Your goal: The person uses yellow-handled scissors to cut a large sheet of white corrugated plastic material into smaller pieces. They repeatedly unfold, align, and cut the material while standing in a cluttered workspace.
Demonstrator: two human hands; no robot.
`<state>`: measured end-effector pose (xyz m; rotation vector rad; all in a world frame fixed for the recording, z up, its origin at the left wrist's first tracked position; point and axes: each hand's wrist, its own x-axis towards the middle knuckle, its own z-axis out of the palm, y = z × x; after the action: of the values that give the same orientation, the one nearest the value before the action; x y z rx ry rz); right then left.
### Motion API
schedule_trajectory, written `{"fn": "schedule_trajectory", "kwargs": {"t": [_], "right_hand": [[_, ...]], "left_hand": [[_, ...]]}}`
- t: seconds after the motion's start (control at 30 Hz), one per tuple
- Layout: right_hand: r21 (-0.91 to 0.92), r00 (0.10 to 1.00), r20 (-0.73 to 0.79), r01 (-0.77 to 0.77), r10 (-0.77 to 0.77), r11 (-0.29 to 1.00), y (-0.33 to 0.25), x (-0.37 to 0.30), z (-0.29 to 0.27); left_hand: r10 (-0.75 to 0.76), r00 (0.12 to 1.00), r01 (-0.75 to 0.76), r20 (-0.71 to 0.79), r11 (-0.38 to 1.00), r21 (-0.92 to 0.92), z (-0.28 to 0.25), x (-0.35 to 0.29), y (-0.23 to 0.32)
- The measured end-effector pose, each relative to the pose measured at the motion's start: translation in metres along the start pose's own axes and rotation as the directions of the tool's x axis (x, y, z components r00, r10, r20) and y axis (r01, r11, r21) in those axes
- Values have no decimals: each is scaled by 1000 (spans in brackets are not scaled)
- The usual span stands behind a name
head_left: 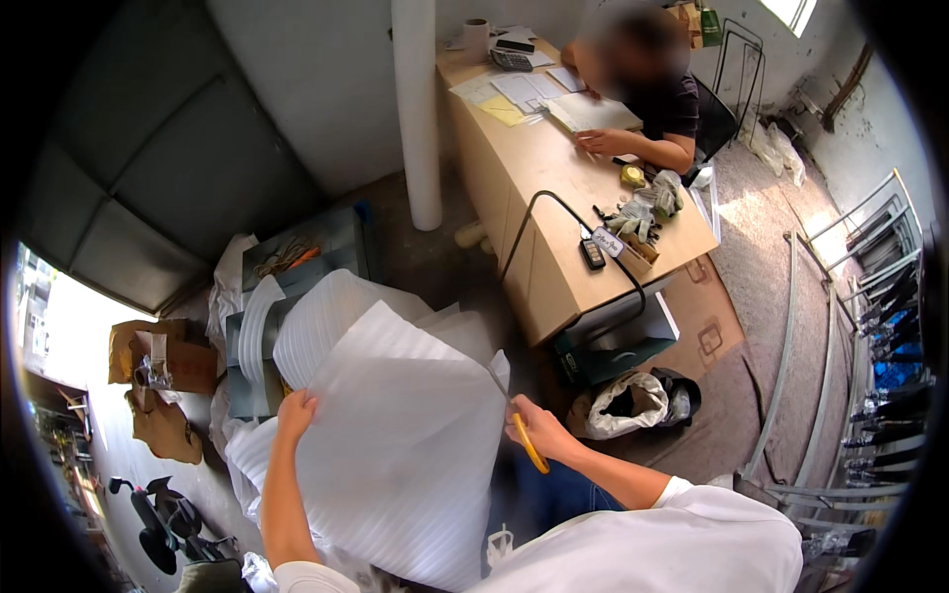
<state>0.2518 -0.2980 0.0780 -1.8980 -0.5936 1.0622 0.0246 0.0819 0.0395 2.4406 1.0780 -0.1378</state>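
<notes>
A large sheet of white packing foam hangs in front of me, its upper corner pointing away. My left hand pinches the sheet's left edge. In my right hand is a pair of scissors with yellow handles; the fingers are wrapped round them. The blades point up and left and meet the sheet's right edge, where a small flap of foam stands up beside them. Behind the sheet bulges a roll of the same foam.
A person sits writing at a wooden desk with papers, gloves and a tape measure. A white pipe rises beside it. Cardboard boxes stand at left, an open white sack by the desk, metal frames at right.
</notes>
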Motion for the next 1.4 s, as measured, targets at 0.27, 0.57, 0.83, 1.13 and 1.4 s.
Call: {"fn": "schedule_trajectory", "kwargs": {"t": [0.27, 0.57, 0.83, 1.13, 1.4], "right_hand": [[50, 988, -137, 77, -69, 996, -13, 15, -13], [203, 999, -44, -18, 27, 979, 27, -1, -12], [59, 999, 29, -36, 35, 998, 1, -9, 24], [-121, 873, 253, 457, -418, 881, -118, 77, 165], [-371, 828, 343, 554, -444, 745, -105, 117, 249]], "left_hand": [[6, 992, -12, -124, 999, -53, -1, -10, -22], [-34, 999, 32, -39, 999, -37, -13, -19, -10], [12, 999, -10, -34, 998, 59, 7, -30, -18], [59, 998, -59, -24, 998, 32, 49, -50, -27], [-43, 999, 43, -2, 999, 9, 51, -83, -27]]}}
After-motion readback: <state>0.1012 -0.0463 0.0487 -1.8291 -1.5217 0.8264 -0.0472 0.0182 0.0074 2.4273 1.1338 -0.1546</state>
